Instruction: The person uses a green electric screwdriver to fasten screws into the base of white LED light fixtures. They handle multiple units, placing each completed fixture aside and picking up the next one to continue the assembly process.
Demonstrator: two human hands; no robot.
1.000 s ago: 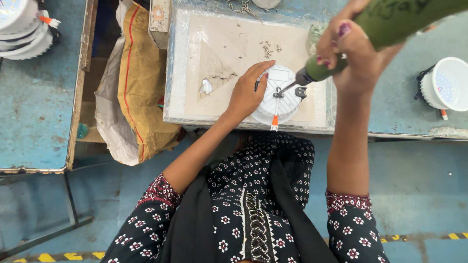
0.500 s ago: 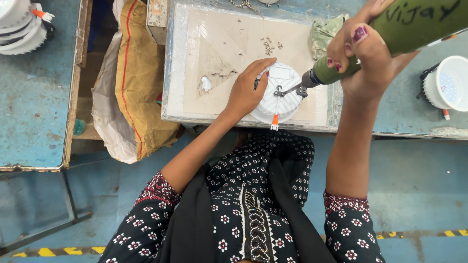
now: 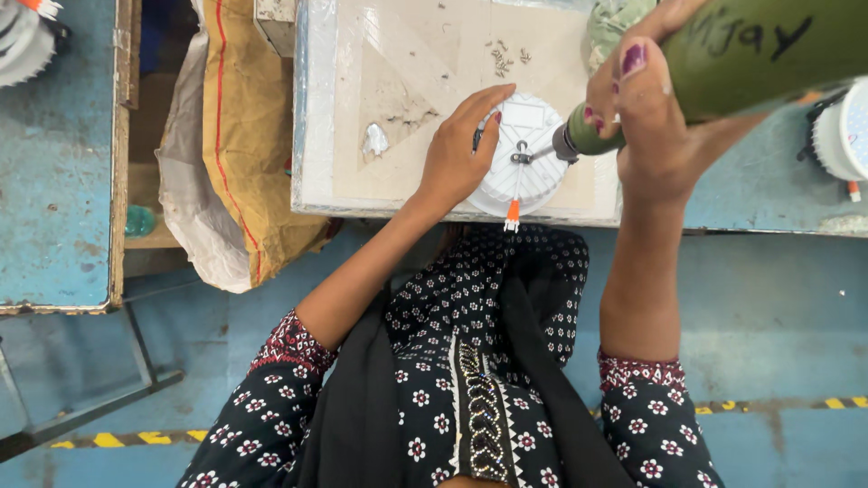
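The round white finned housing (image 3: pixel 523 158) sits at the work board's (image 3: pixel 407 108) near edge, its orange-tipped wire hanging over. The left hand (image 3: pixel 457 154), fingers spread, pins it at nine o'clock. The right hand (image 3: pixel 651 117) grips a green power screwdriver (image 3: pixel 723 63) entering from three o'clock. The bit could skid off the screw if the housing turns, and there is little room toward six o'clock; loose screws (image 3: pixel 506 56) lie at twelve.

Only real package here: big brown paper sack with white woven lining and a red stripe (image 3: pixel 237 154), slumped open just left of the pale board-topped table (image 3: pixel 316 194). Also black handwritten marking on the green cylindrical tool body (image 3: pixel 768 45), upper right. No screens or signs.
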